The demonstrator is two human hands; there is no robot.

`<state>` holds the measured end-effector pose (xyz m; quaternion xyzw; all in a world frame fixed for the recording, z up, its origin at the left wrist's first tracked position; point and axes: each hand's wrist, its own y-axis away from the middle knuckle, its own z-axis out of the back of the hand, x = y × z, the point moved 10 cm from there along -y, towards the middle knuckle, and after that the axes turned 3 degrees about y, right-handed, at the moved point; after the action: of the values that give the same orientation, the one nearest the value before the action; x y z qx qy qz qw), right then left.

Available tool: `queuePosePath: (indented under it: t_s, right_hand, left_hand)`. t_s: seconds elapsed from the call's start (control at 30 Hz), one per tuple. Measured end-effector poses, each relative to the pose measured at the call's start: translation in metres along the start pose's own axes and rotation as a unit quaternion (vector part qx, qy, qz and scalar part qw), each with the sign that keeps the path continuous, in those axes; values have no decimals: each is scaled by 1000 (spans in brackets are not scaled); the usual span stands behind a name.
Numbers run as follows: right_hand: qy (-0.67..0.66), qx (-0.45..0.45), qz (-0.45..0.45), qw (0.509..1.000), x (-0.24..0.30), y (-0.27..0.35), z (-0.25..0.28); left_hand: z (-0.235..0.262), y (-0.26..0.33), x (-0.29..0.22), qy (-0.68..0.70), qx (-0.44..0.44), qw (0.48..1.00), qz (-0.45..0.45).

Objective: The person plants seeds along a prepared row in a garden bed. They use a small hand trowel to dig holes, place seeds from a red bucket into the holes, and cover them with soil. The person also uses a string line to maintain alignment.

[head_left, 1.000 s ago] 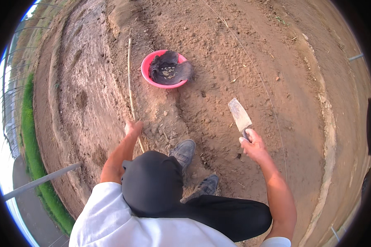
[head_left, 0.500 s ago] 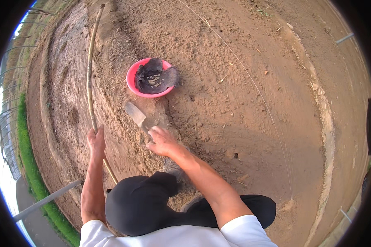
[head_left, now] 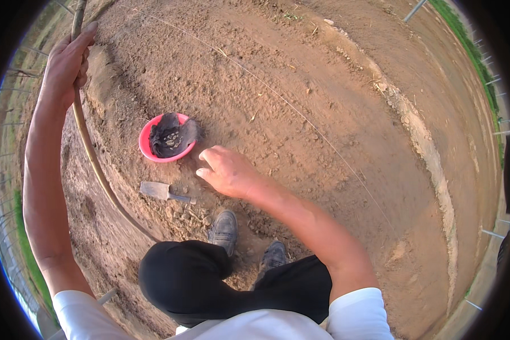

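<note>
My left hand (head_left: 68, 65) is closed round a long wooden stick (head_left: 90, 130), far up its length, at the upper left. The stick slants down toward my knees. My right hand (head_left: 226, 171) hovers over the soil to the right of a pink basin (head_left: 146, 148); its fingers are loosely bent, thumb and forefinger apart, with nothing visible in them. Inside the basin lies a dark crumpled cloth or netting (head_left: 163, 135) with several small pale pieces (head_left: 172, 138) on it. A hand trowel (head_left: 155, 190) lies flat on the ground between the basin and my feet.
A thin pale string (head_left: 277, 95) runs across the brown soil to the right. Beyond it stretches a low pale ridge (head_left: 405, 113). My shoes (head_left: 225, 231) stand on loose clods. Metal poles and green grass (head_left: 464, 28) show at the rim.
My right hand has come away from the trowel's handle, which now lies on the soil. My left hand has gone farther up the stick. The view has also shifted.
</note>
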<state>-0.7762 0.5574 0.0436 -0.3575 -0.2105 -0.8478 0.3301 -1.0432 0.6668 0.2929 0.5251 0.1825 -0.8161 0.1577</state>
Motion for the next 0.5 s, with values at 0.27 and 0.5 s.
queuePosePath:
  t_s: [0.27, 0.5]
  right_hand:
    - [120, -173, 7, 978, -13, 56, 86]
    - [35, -126, -107, 986, -79, 132, 111]
  left_hand:
    - [-139, -6, -52, 274, 57, 960, 15]
    - [-275, 88, 12, 420, 110, 895, 103]
